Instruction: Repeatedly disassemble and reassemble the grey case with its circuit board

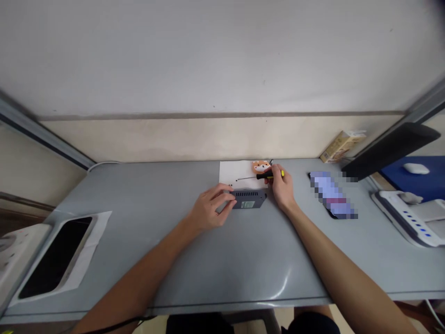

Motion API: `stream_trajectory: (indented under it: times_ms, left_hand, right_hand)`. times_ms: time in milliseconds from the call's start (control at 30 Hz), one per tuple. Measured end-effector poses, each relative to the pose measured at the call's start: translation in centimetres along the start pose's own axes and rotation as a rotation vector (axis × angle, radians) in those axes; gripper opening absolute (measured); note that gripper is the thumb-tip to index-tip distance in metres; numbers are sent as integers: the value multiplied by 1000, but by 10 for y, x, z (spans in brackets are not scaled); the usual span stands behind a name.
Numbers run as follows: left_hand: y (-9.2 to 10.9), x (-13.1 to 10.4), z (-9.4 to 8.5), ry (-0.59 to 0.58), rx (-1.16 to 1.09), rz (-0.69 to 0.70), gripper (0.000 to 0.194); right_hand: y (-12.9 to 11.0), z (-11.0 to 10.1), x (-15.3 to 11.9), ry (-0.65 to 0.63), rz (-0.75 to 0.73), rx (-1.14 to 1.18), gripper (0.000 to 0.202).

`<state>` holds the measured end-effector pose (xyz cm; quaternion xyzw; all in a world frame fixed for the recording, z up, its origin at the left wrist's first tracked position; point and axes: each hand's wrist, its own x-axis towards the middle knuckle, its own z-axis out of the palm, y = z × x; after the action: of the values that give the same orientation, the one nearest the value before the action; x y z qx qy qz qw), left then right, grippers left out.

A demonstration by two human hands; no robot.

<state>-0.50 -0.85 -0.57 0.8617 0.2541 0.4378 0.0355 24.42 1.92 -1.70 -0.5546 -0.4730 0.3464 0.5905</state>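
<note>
One slotted, dark-grey, metal-looking box [251,200] seems stiff, light, best held by its ends: my left fingers [227,198] pinch one, right fingers [277,172] grip a black-and-yellow screwdriver [264,175].

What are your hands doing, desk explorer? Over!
Left hand holding dark box. Right hand gripping screwdriver, shaft over white paper. Orange dog-faced item close behind screwdriver.

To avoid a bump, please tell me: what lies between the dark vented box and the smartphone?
In the head view, the right hand, holding the screwdriver, lies between the vented box and smartphone; past it, grey desktop shows.
</note>
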Motion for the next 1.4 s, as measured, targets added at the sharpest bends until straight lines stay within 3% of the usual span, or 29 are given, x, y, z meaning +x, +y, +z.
stream_trajectory:
  times_ms: [267,567,733,867,1067,1400]
  left_hand:
    - [6,3,-1,-24,81,-25,9]
    - [14,10,-1,-28,191,-18,22]
    - [24,31,13,-127,213,110,19]
    - [27,36,30,-102,280,163,17]
    - [25,23,34,-93,286,95,23]
    - [33,22,29,-59,334,124,27]
  right_hand:
    - [-1,2,-1,-18,11,56,42]
    - [1,-5,12,122,236,320,32]
    - [1,-13,19,190,272,557,23]
    - [1,-22,23,248,266,700,19]
    - [4,-31,25,95,236,740,24]
    - [2,-30,23,16,256,734,21]
